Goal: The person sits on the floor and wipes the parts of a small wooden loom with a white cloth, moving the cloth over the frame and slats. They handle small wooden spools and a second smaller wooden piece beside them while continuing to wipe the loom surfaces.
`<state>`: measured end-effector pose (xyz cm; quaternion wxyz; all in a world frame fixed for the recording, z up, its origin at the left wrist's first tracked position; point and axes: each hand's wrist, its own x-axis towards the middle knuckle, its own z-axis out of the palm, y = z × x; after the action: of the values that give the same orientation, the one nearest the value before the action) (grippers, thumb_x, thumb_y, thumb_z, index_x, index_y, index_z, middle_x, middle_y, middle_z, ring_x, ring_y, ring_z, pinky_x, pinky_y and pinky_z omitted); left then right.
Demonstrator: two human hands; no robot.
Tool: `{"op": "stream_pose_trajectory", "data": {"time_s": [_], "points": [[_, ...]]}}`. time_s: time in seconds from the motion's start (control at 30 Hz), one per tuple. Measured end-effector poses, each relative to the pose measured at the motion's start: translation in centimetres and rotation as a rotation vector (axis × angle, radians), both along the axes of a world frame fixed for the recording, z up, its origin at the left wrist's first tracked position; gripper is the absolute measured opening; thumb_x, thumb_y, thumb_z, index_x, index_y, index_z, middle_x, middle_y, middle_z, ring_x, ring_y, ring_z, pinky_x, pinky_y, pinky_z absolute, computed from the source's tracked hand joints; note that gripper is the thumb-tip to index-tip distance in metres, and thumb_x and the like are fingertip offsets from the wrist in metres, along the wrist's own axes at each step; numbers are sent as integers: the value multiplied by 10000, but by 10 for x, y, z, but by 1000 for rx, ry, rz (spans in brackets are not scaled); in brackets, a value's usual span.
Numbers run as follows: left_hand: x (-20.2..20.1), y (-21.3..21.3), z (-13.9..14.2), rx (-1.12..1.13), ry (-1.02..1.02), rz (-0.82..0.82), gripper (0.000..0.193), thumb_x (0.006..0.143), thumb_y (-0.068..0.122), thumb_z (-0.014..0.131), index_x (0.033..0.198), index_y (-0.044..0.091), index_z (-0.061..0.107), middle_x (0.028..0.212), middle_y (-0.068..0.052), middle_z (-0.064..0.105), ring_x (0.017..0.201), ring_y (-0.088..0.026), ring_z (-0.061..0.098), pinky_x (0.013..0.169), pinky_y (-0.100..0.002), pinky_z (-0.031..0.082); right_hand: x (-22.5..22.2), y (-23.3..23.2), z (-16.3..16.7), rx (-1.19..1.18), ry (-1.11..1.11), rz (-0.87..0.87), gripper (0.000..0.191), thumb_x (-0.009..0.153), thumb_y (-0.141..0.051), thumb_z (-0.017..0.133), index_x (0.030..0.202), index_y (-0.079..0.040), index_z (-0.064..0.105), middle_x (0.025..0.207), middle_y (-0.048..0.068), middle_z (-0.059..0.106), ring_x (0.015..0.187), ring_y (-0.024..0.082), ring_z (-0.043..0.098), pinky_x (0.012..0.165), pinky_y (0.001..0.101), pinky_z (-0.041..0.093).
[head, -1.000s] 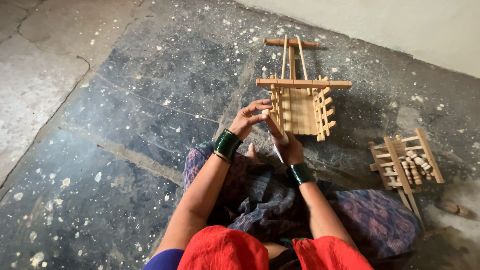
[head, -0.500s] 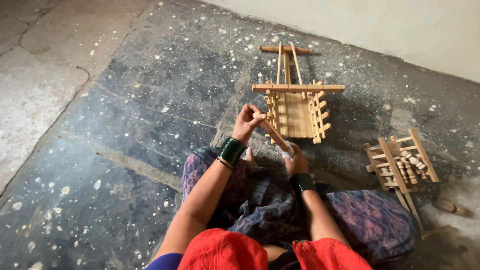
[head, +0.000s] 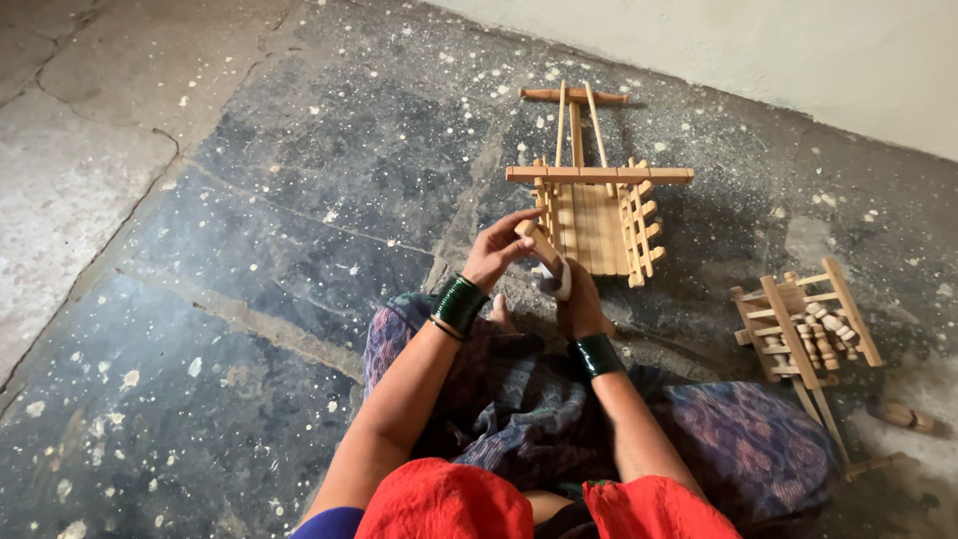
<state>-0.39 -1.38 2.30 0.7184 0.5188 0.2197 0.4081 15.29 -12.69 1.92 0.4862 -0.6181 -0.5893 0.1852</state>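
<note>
Left hand [head: 496,256] is pinching the upper end of a short wooden stick [head: 540,248]; right hand [head: 577,299] is closing around its lower end, seemingly with a pale scrap, though the view is poor. Both are working just beside the small wooden cart [head: 597,205] on the stone floor [head: 249,250]. Risk: the stick slipping, knocking the cart's side rails.

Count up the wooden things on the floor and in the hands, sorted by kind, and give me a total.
Wooden toy carts: 2, the larger cart and the smaller cart
Wooden stick, held by the left hand and right hand: 1
Loose wooden peg on the floor: 1
Total: 4
</note>
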Motion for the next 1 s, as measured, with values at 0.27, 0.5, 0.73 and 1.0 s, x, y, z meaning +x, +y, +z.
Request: {"op": "stream_pose_trajectory", "data": {"time_s": [0.27,0.5,0.73,1.0], "points": [[10,6,-13,18,34,174,380,954,152,780,1301,47,665,1082,-28,726,1006,-132,701,891,-304,610,34,-28,-42,-297,-583,-352,363,820,-265,757,1140,-125,659,1159,125,659,1119,393,592,903,548,502],[9,-6,8,96,187,123,560,951,144,784,1482,121,608,956,-36,657,916,-122,625,886,-305,571,44,-33,-42,-648,-698,-473,504,794,-394,795,1198,-133,642,1265,104,622,1202,369,571,916,565,512],[14,3,-10,56,-62,83,349,919,81,791,1222,65,618,1074,-6,686,1015,-103,664,920,-299,583,35,-15,-31,-469,-411,-262,417,875,-310,749,1238,-143,627,1208,148,656,997,412,683,831,528,564],[6,1,-12,54,85,162,373,930,100,788,1267,75,632,937,27,641,863,-65,613,742,-228,528,-9,6,22,-276,-262,-162,390,885,-225,707,1265,-193,628,1195,125,680,970,414,672,796,522,548]]}}
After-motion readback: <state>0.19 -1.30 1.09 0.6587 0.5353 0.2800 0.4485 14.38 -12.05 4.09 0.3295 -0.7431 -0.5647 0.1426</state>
